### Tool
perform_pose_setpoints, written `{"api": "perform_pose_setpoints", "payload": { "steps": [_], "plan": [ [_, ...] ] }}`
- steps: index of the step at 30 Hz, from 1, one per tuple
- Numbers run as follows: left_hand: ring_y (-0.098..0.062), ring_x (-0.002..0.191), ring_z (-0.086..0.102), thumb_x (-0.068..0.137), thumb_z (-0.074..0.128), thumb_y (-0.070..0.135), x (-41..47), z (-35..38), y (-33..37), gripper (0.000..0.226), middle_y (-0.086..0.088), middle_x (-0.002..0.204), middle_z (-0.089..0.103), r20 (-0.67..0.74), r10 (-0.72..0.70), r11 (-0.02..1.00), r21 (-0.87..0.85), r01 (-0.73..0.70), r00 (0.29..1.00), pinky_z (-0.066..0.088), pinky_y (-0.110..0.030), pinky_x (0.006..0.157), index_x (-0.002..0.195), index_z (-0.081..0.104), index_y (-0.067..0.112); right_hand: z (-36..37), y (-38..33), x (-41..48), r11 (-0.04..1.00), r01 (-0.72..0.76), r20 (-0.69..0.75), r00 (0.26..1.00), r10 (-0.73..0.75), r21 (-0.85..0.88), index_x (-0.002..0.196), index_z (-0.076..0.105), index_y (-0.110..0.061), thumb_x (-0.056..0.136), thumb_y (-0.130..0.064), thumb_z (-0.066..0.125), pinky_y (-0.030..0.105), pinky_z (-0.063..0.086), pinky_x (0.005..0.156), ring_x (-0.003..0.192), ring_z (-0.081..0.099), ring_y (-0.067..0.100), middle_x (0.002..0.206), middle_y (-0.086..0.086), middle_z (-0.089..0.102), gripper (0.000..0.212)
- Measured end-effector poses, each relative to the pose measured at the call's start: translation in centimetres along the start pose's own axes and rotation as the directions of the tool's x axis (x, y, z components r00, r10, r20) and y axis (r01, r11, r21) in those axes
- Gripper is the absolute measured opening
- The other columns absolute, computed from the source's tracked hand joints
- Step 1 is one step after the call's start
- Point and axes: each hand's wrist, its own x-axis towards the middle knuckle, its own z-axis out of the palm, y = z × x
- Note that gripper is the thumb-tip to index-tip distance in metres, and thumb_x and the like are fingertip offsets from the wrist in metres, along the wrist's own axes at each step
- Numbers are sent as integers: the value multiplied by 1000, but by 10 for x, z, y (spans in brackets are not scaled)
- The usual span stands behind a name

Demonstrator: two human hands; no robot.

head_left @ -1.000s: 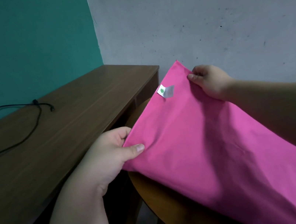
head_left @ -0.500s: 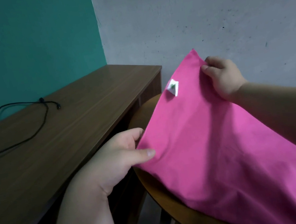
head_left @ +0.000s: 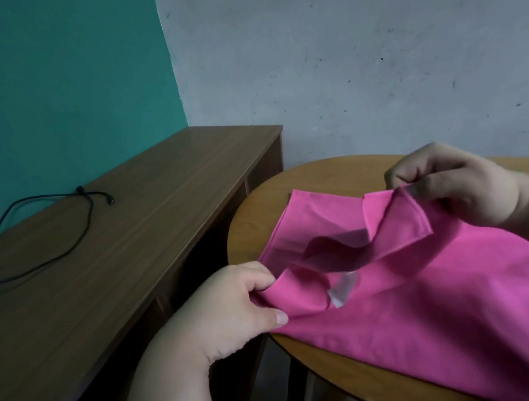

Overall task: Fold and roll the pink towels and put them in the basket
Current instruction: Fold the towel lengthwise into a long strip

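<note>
A pink towel (head_left: 445, 303) lies across a round wooden table (head_left: 258, 215) and runs off the lower right of the view. My left hand (head_left: 225, 314) pinches the towel's near left corner between thumb and fingers. My right hand (head_left: 454, 184) pinches the far corner and holds it folded back over the cloth. A pale label (head_left: 342, 293) shows between the two raised corners. No basket is in view.
A long brown wooden desk (head_left: 124, 243) stands to the left against a teal wall, with a black cable (head_left: 53, 230) lying on it. A grey wall is behind the round table. A narrow gap separates desk and table.
The towel's end has come down from being held up in the air onto the table. Both hands have drawn their corners back toward me, folding the end over.
</note>
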Motion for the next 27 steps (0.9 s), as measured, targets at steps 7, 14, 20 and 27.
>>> {"api": "perform_pose_setpoints", "payload": {
  "steps": [7,14,20,27],
  "plan": [
    [-20,90,70,74,67,17,-11,5,3,22,0,92,74,16,-22,989,-145,24,1000,54,-45,89,95,73,19,-24,11,25,993,33,-504,863,28,111,53,53,-19,79,-19,61,31,15,38,43,29,16,48,-3,37,27],
    [-18,87,73,92,62,30,-4,-2,-12,15,3,90,77,-145,-287,958,-72,279,947,55,-49,92,92,75,22,-14,66,111,560,-526,-491,841,230,-639,93,64,-21,102,-27,50,28,37,64,75,55,24,86,5,60,18],
    [-26,78,69,79,50,46,-3,-1,-19,32,-2,81,71,-262,-399,901,69,429,879,55,-45,74,87,67,20,19,130,160,371,-566,-434,816,383,-737,101,58,-18,100,-25,44,32,48,72,87,61,29,107,9,66,15],
    [-19,73,69,78,57,42,-1,-6,-26,22,3,75,71,-348,-473,838,105,535,809,59,-47,78,80,64,21,30,152,178,393,-537,-481,844,238,-747,96,49,-24,101,-34,40,40,49,79,95,59,33,105,10,66,15]
  ]
}}
